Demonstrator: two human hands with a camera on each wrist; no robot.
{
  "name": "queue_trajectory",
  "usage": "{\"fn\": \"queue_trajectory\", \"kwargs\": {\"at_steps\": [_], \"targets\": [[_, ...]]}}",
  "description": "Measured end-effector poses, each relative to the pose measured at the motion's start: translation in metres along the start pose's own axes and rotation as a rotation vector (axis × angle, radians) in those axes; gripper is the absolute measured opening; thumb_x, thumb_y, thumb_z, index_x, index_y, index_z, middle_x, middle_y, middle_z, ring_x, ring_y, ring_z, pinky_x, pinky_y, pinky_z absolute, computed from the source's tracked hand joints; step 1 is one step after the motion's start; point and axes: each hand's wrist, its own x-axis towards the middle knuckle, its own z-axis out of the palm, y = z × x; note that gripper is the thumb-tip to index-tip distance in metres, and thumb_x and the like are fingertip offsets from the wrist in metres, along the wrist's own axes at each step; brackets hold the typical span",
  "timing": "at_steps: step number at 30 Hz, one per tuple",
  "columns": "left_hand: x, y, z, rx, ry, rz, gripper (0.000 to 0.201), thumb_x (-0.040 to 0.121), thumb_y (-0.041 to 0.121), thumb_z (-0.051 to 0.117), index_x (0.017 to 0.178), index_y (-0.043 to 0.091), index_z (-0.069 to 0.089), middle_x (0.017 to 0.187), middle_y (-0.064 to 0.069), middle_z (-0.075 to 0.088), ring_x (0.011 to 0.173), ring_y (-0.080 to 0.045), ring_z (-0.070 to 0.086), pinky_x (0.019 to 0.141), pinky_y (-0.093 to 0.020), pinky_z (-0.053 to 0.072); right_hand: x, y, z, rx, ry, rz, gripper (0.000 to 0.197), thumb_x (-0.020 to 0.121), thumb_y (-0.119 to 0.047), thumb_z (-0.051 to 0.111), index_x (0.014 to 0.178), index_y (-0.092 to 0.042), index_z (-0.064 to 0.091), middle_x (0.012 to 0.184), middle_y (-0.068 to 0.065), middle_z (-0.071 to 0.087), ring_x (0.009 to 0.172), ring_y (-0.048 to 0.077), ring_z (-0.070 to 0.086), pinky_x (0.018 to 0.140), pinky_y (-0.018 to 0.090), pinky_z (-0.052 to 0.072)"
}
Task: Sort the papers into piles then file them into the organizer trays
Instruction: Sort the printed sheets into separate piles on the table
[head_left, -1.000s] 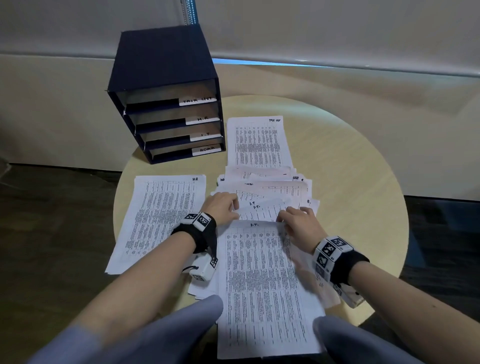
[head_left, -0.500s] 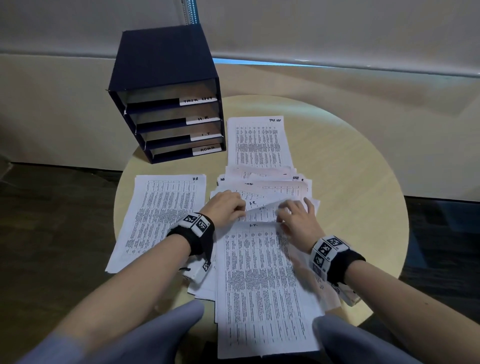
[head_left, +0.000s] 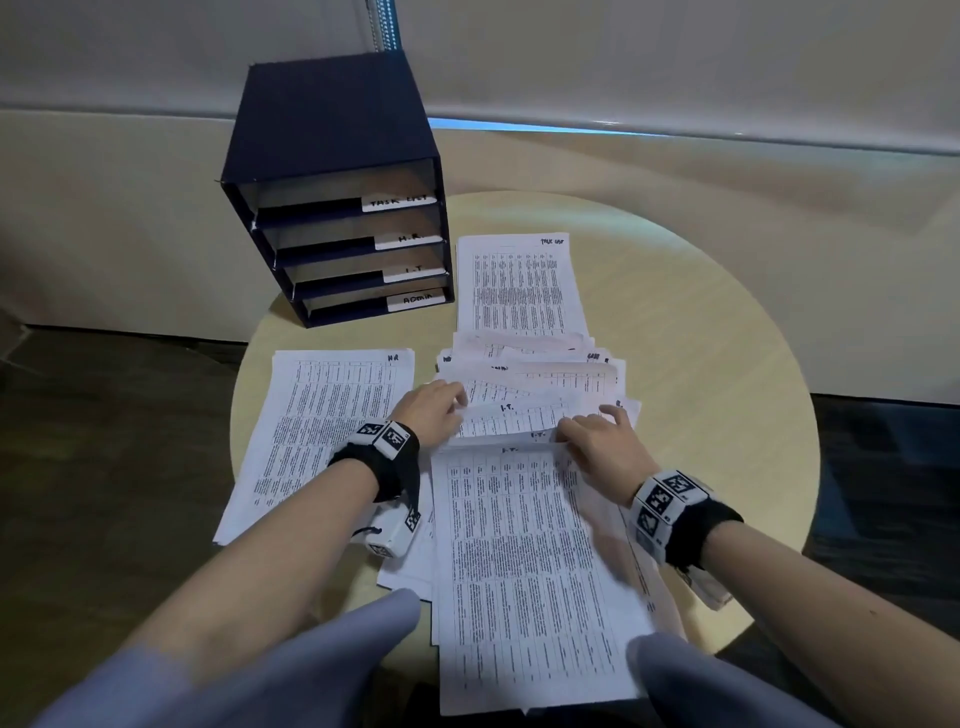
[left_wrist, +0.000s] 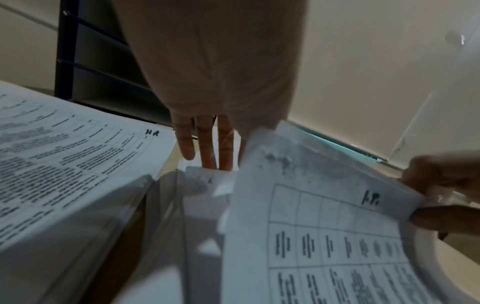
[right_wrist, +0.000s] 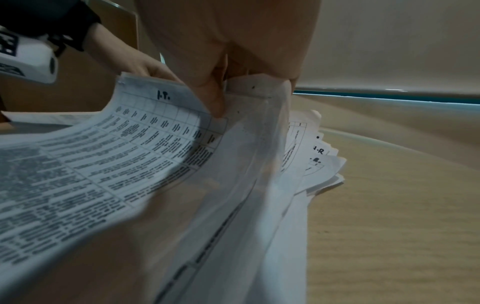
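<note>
One organizer (head_left: 332, 176) with four labelled trays stands far left on the round table (head_left: 701, 374). Three sorted paper lots lie out: HR (head_left: 322, 431) left, task list (head_left: 519, 286) far, I.T. (head_left: 530, 561) near, overhanging the near edge. Between them is a fanned heap (head_left: 545, 379). The left hand (head_left: 434, 405) rests flat-fingered on the heap; the right hand (head_left: 605, 447) pinches an I.T. sheet's top corner. The table's right half is bare.

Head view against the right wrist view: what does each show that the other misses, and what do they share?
Only the head view shows the organizer with its four labelled trays, the H.R. pile and the Task List sheet. Only the right wrist view shows the right hand's thumb pinching the I.T. sheet at its top corner. Both show the left hand, the fanned unsorted stack and the table.
</note>
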Motion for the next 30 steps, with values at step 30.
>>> {"fn": "queue_trajectory", "kwargs": {"at_steps": [30], "targets": [[0.002,0.003,-0.007,0.041,0.082,-0.004,0.006,0.083,0.019,0.063,0.085,0.017,0.057,0.087,0.001,0.055,0.085,-0.02,0.053,0.07,-0.029,0.036,-0.002,-0.002,0.002,0.029,0.025,-0.003,0.03,0.086,-0.003,0.05,0.108,-0.022,0.041,0.085,-0.006,0.064,0.082,0.019,0.059,0.1,0.038,0.028]]}}
